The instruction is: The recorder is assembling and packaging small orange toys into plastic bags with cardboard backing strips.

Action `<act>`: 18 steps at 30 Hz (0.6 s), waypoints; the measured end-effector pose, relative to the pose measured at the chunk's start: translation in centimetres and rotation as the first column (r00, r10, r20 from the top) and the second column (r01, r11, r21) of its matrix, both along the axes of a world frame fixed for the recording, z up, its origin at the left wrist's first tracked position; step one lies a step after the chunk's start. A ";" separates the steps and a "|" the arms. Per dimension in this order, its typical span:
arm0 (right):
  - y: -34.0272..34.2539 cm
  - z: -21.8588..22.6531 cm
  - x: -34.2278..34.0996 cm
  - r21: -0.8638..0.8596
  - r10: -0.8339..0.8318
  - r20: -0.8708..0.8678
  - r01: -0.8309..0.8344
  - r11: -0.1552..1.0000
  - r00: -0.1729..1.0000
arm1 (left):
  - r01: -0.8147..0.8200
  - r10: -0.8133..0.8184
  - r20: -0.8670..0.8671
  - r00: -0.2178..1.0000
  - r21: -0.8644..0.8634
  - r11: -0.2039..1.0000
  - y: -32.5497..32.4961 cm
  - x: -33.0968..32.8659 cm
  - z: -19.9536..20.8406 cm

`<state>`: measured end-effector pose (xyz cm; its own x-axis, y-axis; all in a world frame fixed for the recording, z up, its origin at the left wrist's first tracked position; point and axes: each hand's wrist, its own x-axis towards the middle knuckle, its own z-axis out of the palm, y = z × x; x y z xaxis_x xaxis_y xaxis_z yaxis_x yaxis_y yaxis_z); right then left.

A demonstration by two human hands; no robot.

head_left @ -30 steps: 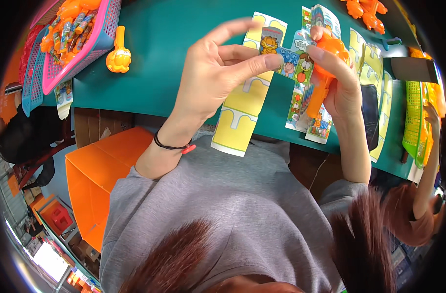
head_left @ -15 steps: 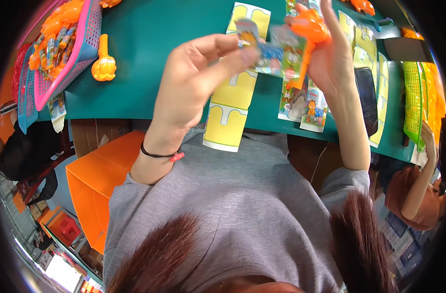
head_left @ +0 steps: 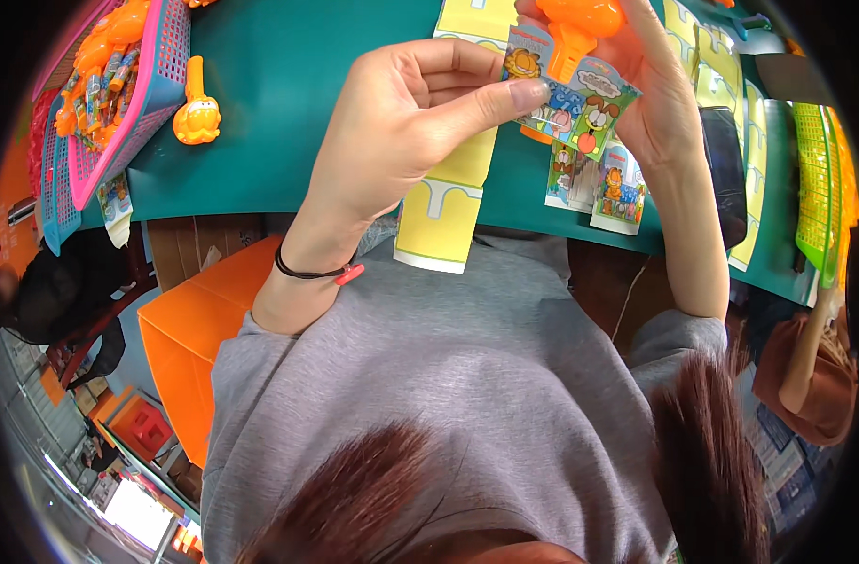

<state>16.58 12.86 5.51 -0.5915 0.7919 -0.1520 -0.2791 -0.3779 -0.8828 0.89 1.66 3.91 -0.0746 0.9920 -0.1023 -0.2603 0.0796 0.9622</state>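
Note:
My left hand (head_left: pixel 415 132) pinches the left end of a glossy cartoon sticker (head_left: pixel 594 105) between thumb and forefinger. In my right hand (head_left: pixel 669 108) is an orange plastic cat-head toy (head_left: pixel 580 17), head away from me and handle toward me. The sticker lies across the handle; whether it is stuck there I cannot tell. Below my left hand, a strip of yellow backing paper (head_left: pixel 439 221) hangs over the table's near edge. Printed sticker sheets (head_left: pixel 621 193) lie under my right wrist. Part of the right hand's fingers is hidden behind the toy.
A pink and blue basket (head_left: pixel 171 66) full of orange toys stands at left, with a single orange toy (head_left: pixel 196 115) beside it. A dark phone (head_left: pixel 723 179) and more yellow strips (head_left: pixel 754 179) lie at right, near a yellow-green basket (head_left: pixel 815 188). Another person's arm (head_left: pixel 805 352) is beyond.
The sticker and toy have come together, the sticker now flat across the handle. The toy has turned more upright. Both hands have shifted slightly away from me.

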 end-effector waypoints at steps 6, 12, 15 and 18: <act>-0.6 0.7 -1.0 -0.028 -0.049 0.034 0.050 0.998 0.998 | -0.006 0.006 -0.023 1.000 0.004 1.000 -0.1 0.4 -0.5; 0.0 -0.4 0.9 -0.002 0.173 -0.201 -0.177 0.984 0.964 | 0.011 -0.011 0.043 0.999 -0.013 1.000 -0.1 0.0 0.1; -0.4 0.2 0.3 0.078 0.099 -0.037 -0.096 0.992 0.994 | 0.037 -0.037 0.014 0.999 -0.036 0.999 -0.1 -0.2 0.2; 0.0 -0.2 0.4 0.135 0.078 -0.013 -0.076 0.988 0.997 | -0.007 0.007 0.014 1.000 0.004 1.000 -0.3 0.2 0.1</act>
